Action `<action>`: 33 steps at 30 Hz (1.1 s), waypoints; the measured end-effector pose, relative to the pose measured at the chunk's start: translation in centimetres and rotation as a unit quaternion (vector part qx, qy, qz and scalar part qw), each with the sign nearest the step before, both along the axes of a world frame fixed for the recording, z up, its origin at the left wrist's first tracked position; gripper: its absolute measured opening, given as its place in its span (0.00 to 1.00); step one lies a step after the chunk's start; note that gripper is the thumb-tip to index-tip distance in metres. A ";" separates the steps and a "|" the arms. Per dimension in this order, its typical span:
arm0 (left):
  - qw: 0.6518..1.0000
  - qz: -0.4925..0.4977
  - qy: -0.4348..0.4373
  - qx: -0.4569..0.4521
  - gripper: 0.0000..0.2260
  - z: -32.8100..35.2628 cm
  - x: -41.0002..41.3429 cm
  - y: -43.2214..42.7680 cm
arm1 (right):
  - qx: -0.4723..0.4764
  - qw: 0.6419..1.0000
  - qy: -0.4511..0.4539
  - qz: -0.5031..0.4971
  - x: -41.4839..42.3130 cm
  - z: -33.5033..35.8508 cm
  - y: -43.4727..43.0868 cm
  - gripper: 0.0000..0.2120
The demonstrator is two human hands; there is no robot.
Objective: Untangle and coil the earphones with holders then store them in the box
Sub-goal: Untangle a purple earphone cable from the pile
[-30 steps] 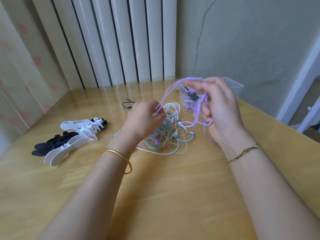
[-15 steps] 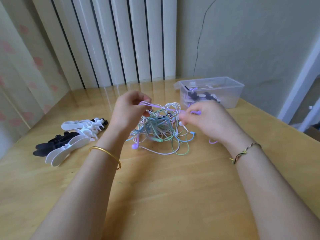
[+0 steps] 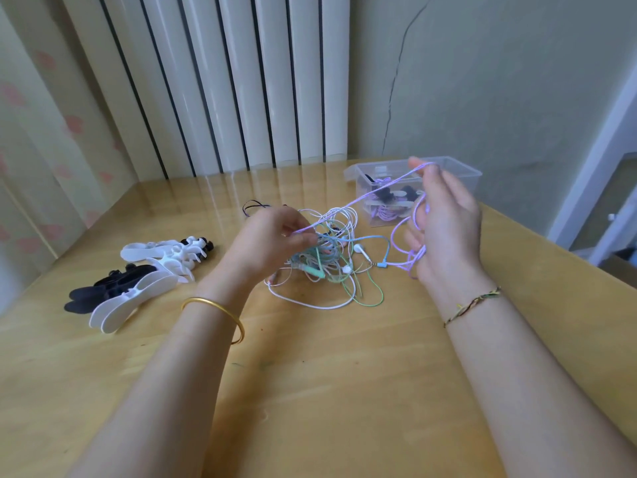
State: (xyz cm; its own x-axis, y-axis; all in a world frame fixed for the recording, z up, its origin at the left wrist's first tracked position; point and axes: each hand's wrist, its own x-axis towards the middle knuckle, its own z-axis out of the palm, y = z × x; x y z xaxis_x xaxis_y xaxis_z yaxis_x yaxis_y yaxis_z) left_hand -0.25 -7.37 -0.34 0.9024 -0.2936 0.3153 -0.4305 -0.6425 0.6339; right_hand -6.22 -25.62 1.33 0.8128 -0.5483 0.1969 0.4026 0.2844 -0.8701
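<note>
Your left grip [image 3: 272, 239] pinches purple cord [image 3: 362, 198] at the tangle [image 3: 327, 267]; right grip [image 3: 444, 219] holds its loops. Draw out slowly, feed slack, don't cinch knots.

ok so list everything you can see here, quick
purple earphone: one, purple, stretched between both hands
earphone tangle: one heap, white, green, blue, table centre
holders: several, white and black, table left
box: one, clear, far right, coiled earphones inside
dark cable: one loop, behind left hand
table: one, wooden
bangle: one, gold, left wrist
bracelet: one, braided, right wrist
left hand: pinches purple earphone
right hand: purple earphone looped over fingers
</note>
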 end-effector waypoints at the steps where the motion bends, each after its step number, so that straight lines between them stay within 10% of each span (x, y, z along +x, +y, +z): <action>1: 1.000 -0.016 -0.002 0.003 0.04 0.1 -0.2 0.0 | 0.051 0.996 -0.003 0.074 0.1 -0.1 -0.1 0.10; 7: 0.997 -0.035 -0.061 0.020 0.07 0.3 -0.5 -0.3 | 0.092 0.943 0.049 0.316 0.3 -0.7 -0.8 0.17; 10: 0.998 -0.020 -0.053 0.001 0.09 0.1 -0.1 -0.3 | -0.192 0.954 0.150 0.174 0.3 -1.1 0.3 0.26; 14: 0.998 -0.029 -0.040 -0.035 0.12 0.6 -0.3 -0.4 | -0.507 0.851 0.134 0.037 0.5 -2.1 1.7 0.12; 19: 0.995 -0.050 -0.028 -0.080 0.08 1.3 -0.8 -0.6 | -0.543 0.833 0.097 0.051 0.7 -2.2 2.1 0.04; 26: 1.000 -0.020 0.014 0.004 0.08 0.5 -0.3 0.1 | -0.309 0.951 -0.017 0.003 0.3 -1.1 1.3 0.11; 33: 1.000 0.019 0.015 -0.012 0.10 0.6 0.0 0.2 | -0.340 0.939 0.025 0.047 0.5 -1.7 1.6 0.08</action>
State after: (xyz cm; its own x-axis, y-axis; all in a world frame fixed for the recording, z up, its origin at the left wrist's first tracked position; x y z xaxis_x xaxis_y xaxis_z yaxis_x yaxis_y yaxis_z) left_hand -0.28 -7.20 0.30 0.9223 -0.2514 0.2937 -0.3859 -0.6432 0.6613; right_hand -5.68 -24.00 -0.33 0.8689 -0.2363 0.4350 0.3565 -0.3111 -0.8810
